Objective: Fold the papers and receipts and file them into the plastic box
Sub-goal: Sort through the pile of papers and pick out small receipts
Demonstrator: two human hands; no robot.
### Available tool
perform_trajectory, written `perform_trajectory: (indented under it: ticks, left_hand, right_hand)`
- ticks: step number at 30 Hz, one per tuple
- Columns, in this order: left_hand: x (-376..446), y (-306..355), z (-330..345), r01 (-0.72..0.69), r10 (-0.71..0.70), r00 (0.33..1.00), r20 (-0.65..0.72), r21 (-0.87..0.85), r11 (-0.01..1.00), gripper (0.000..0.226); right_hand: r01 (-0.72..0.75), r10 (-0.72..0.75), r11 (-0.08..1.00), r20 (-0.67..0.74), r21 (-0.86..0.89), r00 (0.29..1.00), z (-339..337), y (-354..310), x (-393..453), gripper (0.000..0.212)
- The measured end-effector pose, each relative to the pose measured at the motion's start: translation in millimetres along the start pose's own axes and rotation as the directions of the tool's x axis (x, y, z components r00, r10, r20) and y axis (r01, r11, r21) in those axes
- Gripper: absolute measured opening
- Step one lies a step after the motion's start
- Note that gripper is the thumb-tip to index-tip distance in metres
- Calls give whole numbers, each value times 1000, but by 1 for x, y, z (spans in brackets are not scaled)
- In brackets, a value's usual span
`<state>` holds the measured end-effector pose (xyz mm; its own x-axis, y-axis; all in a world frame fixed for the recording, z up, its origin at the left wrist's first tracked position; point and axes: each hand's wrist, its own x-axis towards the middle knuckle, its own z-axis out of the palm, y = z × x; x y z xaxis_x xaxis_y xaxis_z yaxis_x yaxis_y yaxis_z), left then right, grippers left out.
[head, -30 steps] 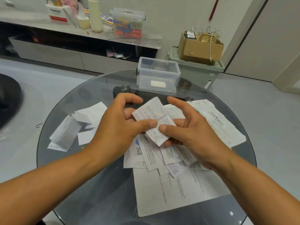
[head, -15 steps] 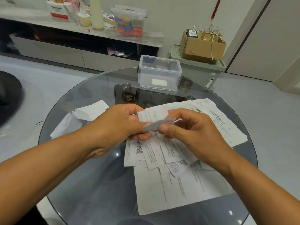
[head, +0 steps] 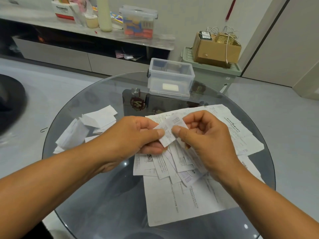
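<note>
A small white receipt (head: 170, 131) is folded over between both hands above the round glass table (head: 96, 195). My left hand (head: 136, 135) pinches its left side with thumb on top. My right hand (head: 205, 135) pinches its right side with thumb and curled fingers. Beneath them lies a loose pile of receipts (head: 170, 165) on a large printed sheet (head: 181, 202), with more sheets (head: 241, 131) to the right. The clear plastic box (head: 170, 78) stands open at the table's far edge, a small white slip on its bottom.
Several folded white papers (head: 86, 128) lie on the table's left side. Beyond the table are a low shelf with a lidded plastic container (head: 138, 21), a bottle and boxes, and a cardboard box (head: 216, 49) on a green bin.
The receipt was held flat and open a second ago. Both hands have since bent it over into a fold and pinch it closer together.
</note>
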<state>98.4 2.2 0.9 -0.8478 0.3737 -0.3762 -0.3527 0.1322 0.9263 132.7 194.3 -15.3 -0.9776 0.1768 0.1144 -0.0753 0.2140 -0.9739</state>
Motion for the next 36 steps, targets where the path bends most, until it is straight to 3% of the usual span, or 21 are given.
perform_trajectory:
  ticks: [2,5,7,9,12,14,17,19,22,26,28,30,32,36]
  left_hand:
    - [-2,1,4,65,-61,998,34,-124,990,18]
    - [-6,5,5,133,-110,990,87,-325,936,26]
    - [-5,7,1,139,-86,986,144,-418,898,36]
    - [-4,7,-2,97,-48,990,130,-402,911,40]
    - [-2,4,-2,-9,7,1000,-10,-217,976,17]
    - [-3,5,-7,-83,90,992,-89,82,993,11]
    - [-4,14,-30,-138,298,937,-183,590,795,9]
    - [-4,21,-52,-56,315,925,-213,742,668,8]
    - [1,24,-80,79,238,942,-238,844,530,11]
    - [15,12,-95,181,221,935,-279,907,379,26]
    - [21,6,-98,204,251,923,-292,924,325,32]
    - [22,5,-98,213,288,913,-290,939,269,37]
    - [22,5,-97,197,325,905,-274,948,249,37]
    - [17,6,-84,86,428,872,-236,936,340,21]
  right_hand:
    - [167,-170,972,-2,-168,986,1,5,-4,12]
    - [419,-406,816,122,-397,906,3,13,-6,15]
    - [498,-445,727,227,-472,866,3,16,-5,32]
    - [503,-428,731,264,-461,864,4,15,-5,35]
    - [283,-260,934,129,-219,957,8,7,-5,13]
    - [98,-93,994,103,-41,990,11,4,-3,16]
    - [5,1,998,102,-58,995,11,0,5,12]
    - [41,-31,969,45,-242,998,5,0,13,8]
    - [41,-17,819,46,-572,999,-7,1,28,24]
    - [-68,182,687,80,-724,980,-11,7,38,71]
    - [-92,241,625,79,-775,967,-8,14,41,81]
    - [-84,222,606,67,-791,973,-8,19,44,73]
    - [-30,128,578,55,-815,990,-8,23,47,50]
    - [87,-55,541,68,-837,996,-11,31,51,26]
